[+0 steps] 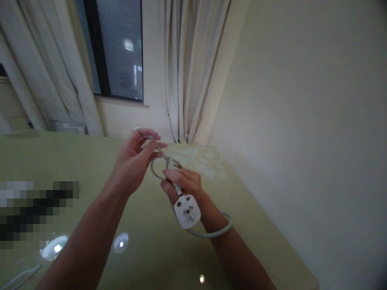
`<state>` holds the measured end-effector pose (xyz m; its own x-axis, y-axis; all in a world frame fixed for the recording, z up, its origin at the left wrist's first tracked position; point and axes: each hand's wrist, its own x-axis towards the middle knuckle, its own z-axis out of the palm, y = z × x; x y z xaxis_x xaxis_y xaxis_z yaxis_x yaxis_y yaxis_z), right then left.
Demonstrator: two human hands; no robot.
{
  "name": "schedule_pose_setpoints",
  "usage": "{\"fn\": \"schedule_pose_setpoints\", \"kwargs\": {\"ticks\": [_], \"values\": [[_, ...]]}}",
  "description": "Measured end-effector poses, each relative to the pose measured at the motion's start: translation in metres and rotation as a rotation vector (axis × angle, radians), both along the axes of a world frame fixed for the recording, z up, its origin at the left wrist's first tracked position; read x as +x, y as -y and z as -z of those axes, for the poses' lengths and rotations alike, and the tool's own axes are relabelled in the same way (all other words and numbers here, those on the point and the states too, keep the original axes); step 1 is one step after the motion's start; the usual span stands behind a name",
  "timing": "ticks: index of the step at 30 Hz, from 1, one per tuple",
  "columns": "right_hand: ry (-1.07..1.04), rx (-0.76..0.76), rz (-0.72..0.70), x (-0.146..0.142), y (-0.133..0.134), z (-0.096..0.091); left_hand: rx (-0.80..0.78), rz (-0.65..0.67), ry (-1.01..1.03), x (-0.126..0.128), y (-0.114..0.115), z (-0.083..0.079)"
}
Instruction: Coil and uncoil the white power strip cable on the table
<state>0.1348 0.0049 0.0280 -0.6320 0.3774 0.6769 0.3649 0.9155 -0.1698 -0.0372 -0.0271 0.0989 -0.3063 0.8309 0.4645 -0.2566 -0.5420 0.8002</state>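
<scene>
White plug [187,212], pins showing, sits just below R grip [186,183], which pinches its cord [211,235]; L grip [131,163], up & left of R, has same cord btwn thumb & fingers. Cord curls round R forearm. Table [151,233] beneath both.

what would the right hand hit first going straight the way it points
Beyond the cord it grips, probably the left hand, ahead and to its left, though depth is unclear.

a dark-framed window [121,48] stands between pale curtains [196,60], with a plain wall [302,121] right of the glossy greenish table [151,233] showing bright light reflections [121,243].
</scene>
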Motion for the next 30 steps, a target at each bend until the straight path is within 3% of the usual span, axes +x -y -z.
{"fn": "schedule_pose_setpoints", "kwargs": {"ticks": [3,7,16,22,30], "values": [[-0.081,0.202,-0.047,-0.007,-0.022,0.028,0.035,-0.040,-0.020,-0.006,0.000,-0.001],[-0.222,0.428,0.029,-0.006,-0.044,0.056,0.089,-0.092,-0.001,-0.015,0.000,-0.003],[0.010,0.487,0.152,-0.029,-0.033,0.102,0.101,-0.108,-0.132,-0.008,-0.002,0.003],[0.224,0.464,0.214,-0.040,-0.022,0.093,0.082,-0.058,-0.271,-0.001,0.007,0.000],[0.237,0.264,0.377,-0.040,-0.022,0.068,0.076,-0.008,-0.310,0.002,0.010,0.000]]}}
